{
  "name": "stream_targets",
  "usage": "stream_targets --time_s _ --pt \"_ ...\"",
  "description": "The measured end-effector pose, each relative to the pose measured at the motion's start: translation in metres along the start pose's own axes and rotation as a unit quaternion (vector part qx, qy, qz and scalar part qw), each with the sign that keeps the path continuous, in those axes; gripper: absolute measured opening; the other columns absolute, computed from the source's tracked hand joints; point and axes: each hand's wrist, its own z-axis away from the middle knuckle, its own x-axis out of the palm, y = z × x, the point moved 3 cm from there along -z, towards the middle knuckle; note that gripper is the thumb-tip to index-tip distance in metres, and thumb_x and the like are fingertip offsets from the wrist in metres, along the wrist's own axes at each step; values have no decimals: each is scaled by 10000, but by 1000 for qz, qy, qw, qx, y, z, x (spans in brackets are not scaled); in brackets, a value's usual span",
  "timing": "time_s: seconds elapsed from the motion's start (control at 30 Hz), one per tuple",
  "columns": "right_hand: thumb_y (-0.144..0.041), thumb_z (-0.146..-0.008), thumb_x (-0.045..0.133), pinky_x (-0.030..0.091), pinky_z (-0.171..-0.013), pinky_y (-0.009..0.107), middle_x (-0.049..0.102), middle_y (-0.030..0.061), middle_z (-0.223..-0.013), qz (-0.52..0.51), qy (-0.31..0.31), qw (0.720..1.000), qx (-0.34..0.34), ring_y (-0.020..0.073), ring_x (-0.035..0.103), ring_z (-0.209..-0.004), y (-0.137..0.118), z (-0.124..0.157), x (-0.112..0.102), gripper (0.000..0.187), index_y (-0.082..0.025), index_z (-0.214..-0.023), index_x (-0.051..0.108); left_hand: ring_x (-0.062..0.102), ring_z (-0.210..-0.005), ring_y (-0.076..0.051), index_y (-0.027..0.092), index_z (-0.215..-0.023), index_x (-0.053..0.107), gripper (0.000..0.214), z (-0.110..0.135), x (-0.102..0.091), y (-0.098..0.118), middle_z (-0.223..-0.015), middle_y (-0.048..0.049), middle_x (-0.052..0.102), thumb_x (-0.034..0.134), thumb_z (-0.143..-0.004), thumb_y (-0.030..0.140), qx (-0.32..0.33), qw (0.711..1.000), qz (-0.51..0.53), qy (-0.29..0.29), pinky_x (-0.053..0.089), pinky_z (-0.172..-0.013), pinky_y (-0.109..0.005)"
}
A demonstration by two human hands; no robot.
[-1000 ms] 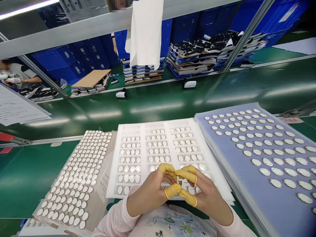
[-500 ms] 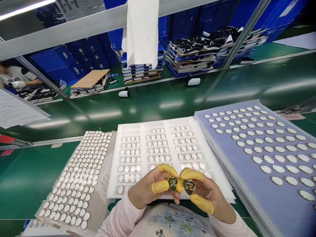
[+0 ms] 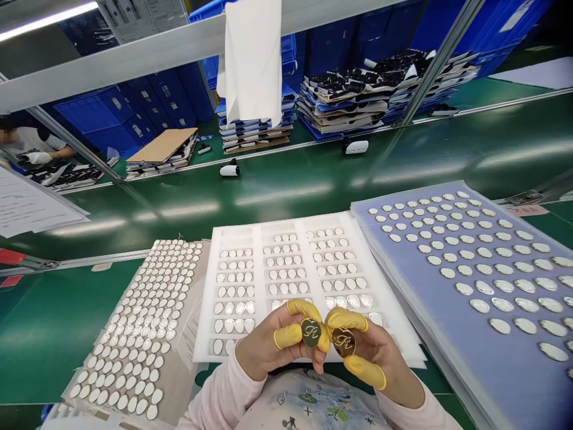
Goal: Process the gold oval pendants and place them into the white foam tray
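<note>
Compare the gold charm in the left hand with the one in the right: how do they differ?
The heart-shaped gold charm in the left hand sits higher and looks darker; the gold charm in the right hand sits lower, looks brighter and reads rounder. Both show an engraved script R, and both are pinched by fingers in yellow finger cots.

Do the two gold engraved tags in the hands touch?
Apart: the head view shows the left gold tag and right gold tag separated by a yellow finger cot.
</note>
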Motion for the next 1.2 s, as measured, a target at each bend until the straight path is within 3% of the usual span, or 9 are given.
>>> stream_targets --time_s 0.3,0.47,0.57,0.77,0.87,0.93,1.03,1.1,1.2 --pt "-400 -873 740 603 -658 383 688 63 -924 -4 -15 1000 -9 195 686 -725 1 0 2 328 -363 -1195 692 638 -652 -116 177 -1014 540 376 -1 -3 -4 -802 -25 624 733 -859 460 3 1000 12 2 529 -575 -221" --pt "-440 -880 719 605 -651 397 704 89 -917 45 -21 999 -2 219 683 -733 3 0 1 353 -338 -1215 672 630 -645 -118 182 -1017 544 424 0 -3 -4 -792 -15 613 761 -826 492 -16 1000 3 22 526 -582 -235" --pt "-446 -911 675 599 -664 386 680 83 -914 90 0 995 -36 218 671 -761 0 3 -3 323 -325 -1210 677 627 -660 -119 177 -1035 556 415 -1 -2 -4 -802 -23 621 750 -840 487 -15 1000 6 26 525 -594 -238" --pt "-401 -983 566 571 -742 376 667 104 -1055 210 64 967 -130 250 666 -922 -6 14 -3 327 -367 -1306 592 644 -739 -131 185 -1174 557 444 -5 4 -4 -862 -39 650 744 -862 438 -2 999 12 29 536 -652 -254" --pt "-364 -1003 515 540 -594 337 683 70 -884 283 4 952 -121 217 652 -697 -5 13 5 409 -361 -1410 482 633 -725 -134 166 -1081 577 427 -5 8 -3 -833 -39 640 732 -859 496 2 999 -18 44 526 -674 -270" --pt "-342 -982 532 511 -535 329 640 20 -713 358 -33 924 -128 202 596 -567 -5 11 10 430 -328 -1409 484 626 -745 -139 170 -1033 577 421 -4 10 -1 -858 -38 627 739 -847 510 12 997 -44 59 523 -699 -284" --pt "-351 -930 590 521 -565 343 657 15 -692 442 -23 881 -169 206 595 -557 -6 11 10 452 -303 -1376 529 612 -793 -153 184 -1026 573 430 -3 10 1 -915 -44 614 754 -827 519 29 993 -80 77 521 -729 -306" --pt "-369 -902 624 528 -580 336 701 37 -744 441 -1 879 -178 215 631 -599 -4 15 6 462 -306 -1355 553 607 -773 -152 197 -1043 564 439 -3 10 0 -905 -41 610 736 -834 542 35 991 -98 79 513 -719 -307" --pt "-408 -885 661 530 -594 330 711 51 -737 401 9 901 -163 224 654 -627 0 25 3 397 -328 -1271 615 588 -706 -130 210 -1038 545 439 -5 10 -5 -856 -20 589 725 -837 555 54 990 -116 65 489 -677 -282"
